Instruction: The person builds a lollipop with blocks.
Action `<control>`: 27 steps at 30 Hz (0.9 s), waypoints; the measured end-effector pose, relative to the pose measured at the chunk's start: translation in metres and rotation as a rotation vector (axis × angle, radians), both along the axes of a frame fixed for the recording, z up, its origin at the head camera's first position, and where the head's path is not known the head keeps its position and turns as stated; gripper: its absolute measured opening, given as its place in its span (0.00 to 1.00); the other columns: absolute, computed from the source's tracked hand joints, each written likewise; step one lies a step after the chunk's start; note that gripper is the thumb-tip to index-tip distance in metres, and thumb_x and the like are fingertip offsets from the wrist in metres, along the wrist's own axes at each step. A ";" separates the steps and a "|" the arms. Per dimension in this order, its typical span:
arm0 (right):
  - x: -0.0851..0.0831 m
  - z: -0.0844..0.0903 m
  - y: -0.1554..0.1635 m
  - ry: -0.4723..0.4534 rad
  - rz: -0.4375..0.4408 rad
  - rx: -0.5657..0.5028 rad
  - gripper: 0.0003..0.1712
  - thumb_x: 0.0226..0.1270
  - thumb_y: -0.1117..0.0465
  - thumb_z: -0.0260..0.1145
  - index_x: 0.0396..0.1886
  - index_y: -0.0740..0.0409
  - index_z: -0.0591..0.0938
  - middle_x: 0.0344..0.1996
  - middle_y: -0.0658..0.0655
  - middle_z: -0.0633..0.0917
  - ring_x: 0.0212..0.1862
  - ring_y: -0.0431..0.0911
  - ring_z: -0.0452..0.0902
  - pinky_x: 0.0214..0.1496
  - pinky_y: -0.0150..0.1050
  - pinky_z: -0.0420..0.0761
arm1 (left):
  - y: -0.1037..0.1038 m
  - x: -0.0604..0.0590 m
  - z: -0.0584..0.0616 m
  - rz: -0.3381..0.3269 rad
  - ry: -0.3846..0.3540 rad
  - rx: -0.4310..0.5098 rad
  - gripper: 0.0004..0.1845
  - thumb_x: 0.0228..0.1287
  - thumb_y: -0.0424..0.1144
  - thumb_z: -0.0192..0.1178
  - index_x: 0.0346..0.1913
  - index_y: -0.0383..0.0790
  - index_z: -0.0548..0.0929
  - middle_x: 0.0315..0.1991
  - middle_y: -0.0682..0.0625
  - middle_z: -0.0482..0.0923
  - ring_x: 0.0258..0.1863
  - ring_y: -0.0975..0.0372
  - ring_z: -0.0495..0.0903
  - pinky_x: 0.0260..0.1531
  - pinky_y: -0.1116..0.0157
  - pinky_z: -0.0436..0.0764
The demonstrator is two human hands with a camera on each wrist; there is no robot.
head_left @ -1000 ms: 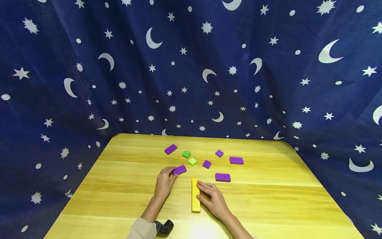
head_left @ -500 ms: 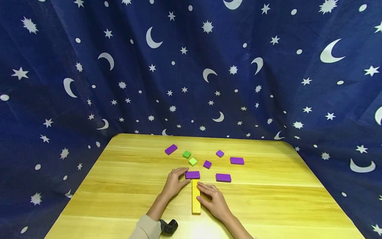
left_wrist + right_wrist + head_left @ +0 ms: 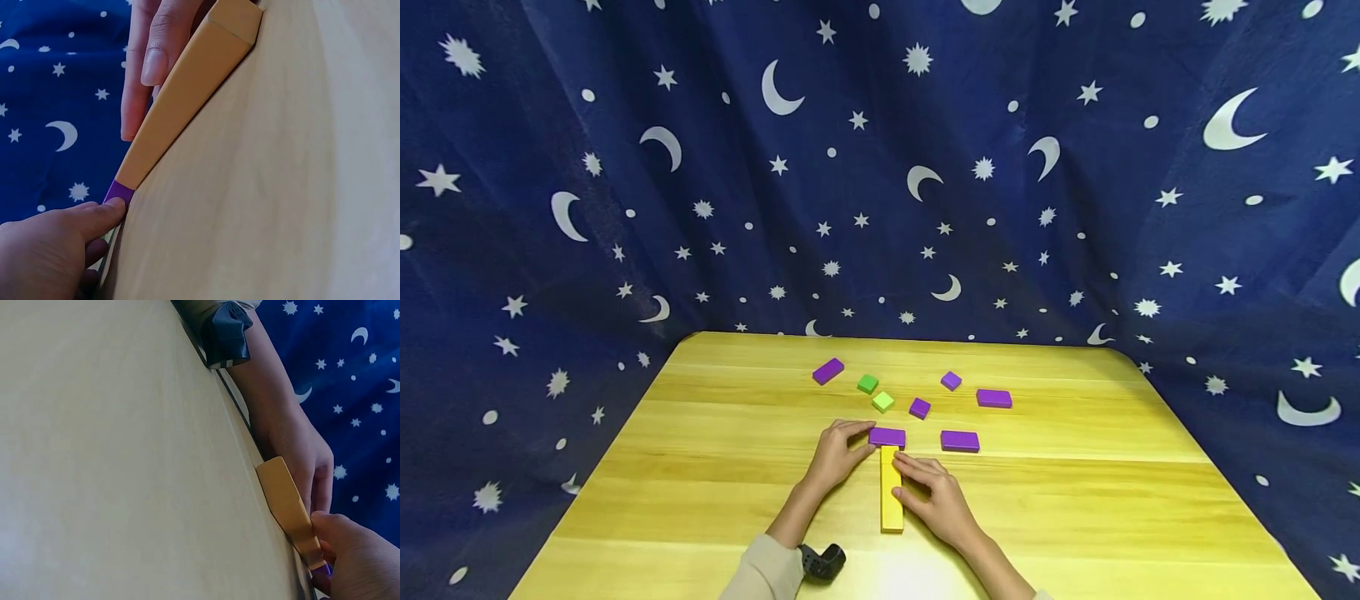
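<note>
Left hand [image 3: 838,454] pinching purple block [image 3: 887,437] crosswise at far end of long yellow block [image 3: 891,492], mid-worktop [image 3: 700,467]. Right hand [image 3: 936,500] resting flat-fingered on yellow block's right side.

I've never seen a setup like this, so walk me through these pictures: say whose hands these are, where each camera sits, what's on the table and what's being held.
No machine here: a person works with bare hands. The wide picture comes from a camera on the head; the two close-ups come from cameras on each wrist, looking low across the wooden table. The left hand pinches a purple block set against the far end of a long yellow block. The right hand rests on the yellow block, fingers fairly straight. Farther back lie more purple blocks and two green cubes. A starry blue curtain hangs behind.
</note>
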State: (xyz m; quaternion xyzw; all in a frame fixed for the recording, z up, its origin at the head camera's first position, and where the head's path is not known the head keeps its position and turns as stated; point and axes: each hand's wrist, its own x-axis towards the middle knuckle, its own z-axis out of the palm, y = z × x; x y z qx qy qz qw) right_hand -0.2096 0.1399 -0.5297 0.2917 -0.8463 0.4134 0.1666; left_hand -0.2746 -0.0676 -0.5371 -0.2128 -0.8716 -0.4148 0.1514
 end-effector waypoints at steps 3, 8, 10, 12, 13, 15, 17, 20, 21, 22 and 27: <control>0.000 0.001 0.000 0.006 0.002 0.001 0.22 0.57 0.57 0.69 0.51 0.61 0.81 0.54 0.51 0.79 0.53 0.44 0.73 0.53 0.44 0.75 | 0.001 -0.001 0.001 -0.004 0.001 -0.002 0.19 0.53 0.38 0.68 0.49 0.39 0.83 0.45 0.47 0.81 0.45 0.57 0.76 0.47 0.57 0.76; -0.001 0.001 0.001 0.011 0.007 0.008 0.23 0.57 0.57 0.68 0.52 0.61 0.81 0.55 0.52 0.78 0.53 0.45 0.73 0.54 0.44 0.75 | 0.001 -0.002 0.001 -0.011 0.000 -0.005 0.18 0.52 0.39 0.69 0.48 0.40 0.84 0.44 0.48 0.82 0.44 0.58 0.76 0.46 0.58 0.76; -0.002 0.001 0.001 0.013 0.009 0.010 0.23 0.58 0.56 0.68 0.52 0.61 0.80 0.55 0.52 0.78 0.53 0.45 0.73 0.54 0.45 0.75 | 0.001 -0.002 0.002 -0.015 0.002 -0.005 0.18 0.52 0.40 0.68 0.48 0.40 0.83 0.44 0.49 0.82 0.44 0.58 0.76 0.46 0.58 0.76; -0.002 0.001 0.001 0.013 0.010 0.009 0.23 0.58 0.57 0.68 0.52 0.61 0.80 0.55 0.53 0.78 0.53 0.45 0.73 0.54 0.45 0.75 | 0.001 -0.002 0.001 -0.018 0.004 -0.008 0.18 0.53 0.40 0.68 0.48 0.41 0.83 0.45 0.49 0.82 0.44 0.58 0.76 0.45 0.58 0.76; -0.002 0.001 0.001 0.014 0.009 0.010 0.23 0.58 0.57 0.68 0.52 0.61 0.80 0.54 0.53 0.78 0.53 0.45 0.73 0.54 0.45 0.75 | 0.001 -0.002 0.001 -0.019 0.006 -0.008 0.18 0.53 0.40 0.68 0.48 0.41 0.83 0.45 0.49 0.82 0.44 0.58 0.76 0.45 0.58 0.76; -0.002 0.000 0.001 0.019 0.007 0.009 0.23 0.57 0.57 0.68 0.52 0.61 0.81 0.54 0.53 0.79 0.53 0.45 0.73 0.53 0.44 0.75 | 0.000 -0.002 0.000 -0.017 0.010 -0.010 0.18 0.53 0.41 0.68 0.48 0.42 0.84 0.44 0.51 0.82 0.43 0.59 0.76 0.44 0.59 0.76; -0.002 0.000 0.001 0.021 0.007 0.005 0.23 0.56 0.58 0.69 0.51 0.61 0.81 0.54 0.53 0.79 0.53 0.45 0.73 0.53 0.44 0.75 | 0.000 -0.001 0.000 -0.013 0.014 -0.012 0.18 0.52 0.41 0.68 0.48 0.44 0.84 0.44 0.52 0.82 0.42 0.60 0.76 0.44 0.60 0.76; -0.001 -0.001 0.001 0.026 0.003 0.005 0.23 0.56 0.58 0.69 0.51 0.61 0.81 0.54 0.53 0.79 0.53 0.45 0.73 0.53 0.44 0.75 | 0.001 -0.001 -0.001 -0.013 0.023 -0.014 0.17 0.52 0.41 0.68 0.48 0.44 0.84 0.43 0.52 0.82 0.42 0.61 0.76 0.43 0.61 0.77; -0.001 -0.001 0.001 0.027 0.003 0.005 0.23 0.56 0.58 0.69 0.51 0.61 0.81 0.54 0.53 0.79 0.53 0.45 0.73 0.53 0.44 0.76 | 0.001 -0.001 -0.001 -0.015 0.026 -0.016 0.17 0.52 0.41 0.68 0.48 0.44 0.84 0.43 0.52 0.82 0.42 0.61 0.76 0.43 0.61 0.77; -0.001 -0.001 0.001 0.021 0.003 0.005 0.23 0.56 0.58 0.69 0.51 0.61 0.81 0.54 0.53 0.79 0.53 0.45 0.73 0.53 0.44 0.75 | 0.000 -0.001 -0.002 -0.017 0.028 -0.017 0.17 0.53 0.41 0.68 0.48 0.44 0.84 0.43 0.52 0.82 0.42 0.61 0.76 0.43 0.61 0.77; -0.001 -0.002 0.001 0.007 0.003 0.006 0.23 0.56 0.57 0.69 0.52 0.60 0.81 0.54 0.52 0.79 0.53 0.44 0.73 0.53 0.44 0.75 | 0.000 0.000 -0.002 -0.014 0.018 -0.017 0.17 0.53 0.41 0.68 0.48 0.44 0.84 0.44 0.52 0.82 0.42 0.61 0.76 0.43 0.61 0.77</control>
